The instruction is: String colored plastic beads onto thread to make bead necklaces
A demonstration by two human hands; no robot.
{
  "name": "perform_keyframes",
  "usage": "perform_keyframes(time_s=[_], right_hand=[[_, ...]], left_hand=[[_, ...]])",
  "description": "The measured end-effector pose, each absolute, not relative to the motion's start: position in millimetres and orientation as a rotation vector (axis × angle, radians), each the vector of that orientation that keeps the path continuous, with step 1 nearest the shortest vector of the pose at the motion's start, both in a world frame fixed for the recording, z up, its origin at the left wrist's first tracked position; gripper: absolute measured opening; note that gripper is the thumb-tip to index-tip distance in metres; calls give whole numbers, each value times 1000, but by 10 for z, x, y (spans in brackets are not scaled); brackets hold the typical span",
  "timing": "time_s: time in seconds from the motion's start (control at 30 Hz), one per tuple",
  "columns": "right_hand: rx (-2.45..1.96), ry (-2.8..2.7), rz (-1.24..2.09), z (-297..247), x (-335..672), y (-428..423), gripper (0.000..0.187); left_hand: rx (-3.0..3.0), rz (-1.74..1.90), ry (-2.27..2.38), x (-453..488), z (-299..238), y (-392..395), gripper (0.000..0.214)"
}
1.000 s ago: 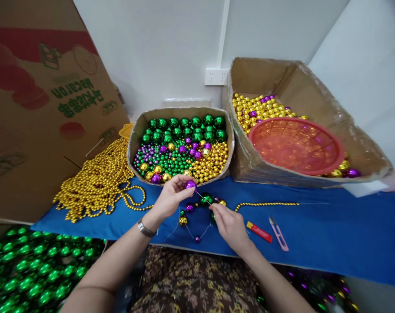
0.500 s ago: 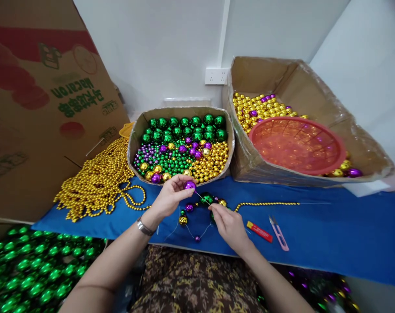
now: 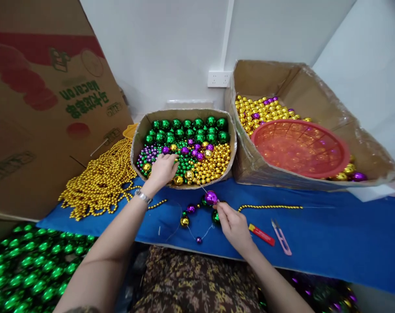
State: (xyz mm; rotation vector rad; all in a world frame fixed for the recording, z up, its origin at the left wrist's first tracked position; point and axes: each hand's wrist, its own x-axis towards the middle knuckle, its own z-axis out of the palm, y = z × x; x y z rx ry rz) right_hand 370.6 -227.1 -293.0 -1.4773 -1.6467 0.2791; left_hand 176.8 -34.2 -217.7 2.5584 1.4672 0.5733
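Note:
My left hand (image 3: pixel 164 168) reaches into the cardboard box of loose beads (image 3: pixel 134 150), over the small green and purple ones. Its fingers bend down among them and the tips are hidden. My right hand (image 3: pixel 234 224) pinches a large shiny purple bead (image 3: pixel 211 197) at its right side. A thin stiff thread end (image 3: pixel 203 188) sticks out from the bead's upper left. Below lies a partly strung loop with a gold bead (image 3: pixel 184 221), a green bead (image 3: pixel 216 217) and a small purple bead (image 3: pixel 199 240) on the blue cloth.
A heap of gold bead strands (image 3: pixel 101 182) lies left. A larger carton (image 3: pixel 262 174) with a red basket (image 3: pixel 301 148) stands right. A red-and-yellow cutter (image 3: pixel 261 234) and pink thread snips (image 3: pixel 282 238) lie by my right hand. Strung green beads (image 3: pixel 31 265) sit below the table.
My left hand has let go of the purple bead and moved up-left into the bead box. The bead has slid along the thread to my right fingers.

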Motion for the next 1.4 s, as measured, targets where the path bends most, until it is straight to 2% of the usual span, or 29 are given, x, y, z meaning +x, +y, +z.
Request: perform_keyframes(time_s=[0.07, 0.13, 0.3, 0.43, 0.57, 0.7, 1.0, 1.13, 1.27, 1.4], right_hand=[[-1466, -1660, 241, -2951, 3695, -2264, 23], [-1455, -1665, 209, -2967, 3684, -2255, 24], [-1471, -1655, 219, -2955, 3684, -2243, 24], [-1497, -1633, 269, -2909, 3679, -2245, 23], [-1504, -1622, 268, -2873, 3665, -2252, 25], [-1496, -1634, 247, -2861, 3663, -2261, 24], [-1514, -1680, 151, -2908, 3678, -2274, 25], [-1534, -1675, 124, -2936, 3668, -2268, 26], [-1550, -1637, 163, -2923, 3680, -2261, 25], [-1577, -1624, 168, -2923, 3715, -2269, 26]], left_hand=[[2677, 289, 1601, 1783, -2183, -130, 27], [2685, 195, 1626, 1814, -2211, -10, 25], [2611, 395, 1582, 1846, -2233, -33, 22], [1815, 862, 1071, 1857, -2175, -295, 26], [1140, 843, 760, 1901, -2146, -613, 28], [988, 816, 716, 1935, -2183, -779, 27], [1244, 960, 804, 1959, -2230, -874, 27], [1633, 1042, 832, 1953, -2226, -921, 24], [1997, 1010, 867, 1947, -2238, -855, 38], [2559, 802, 997, 1957, -2342, -678, 31]])
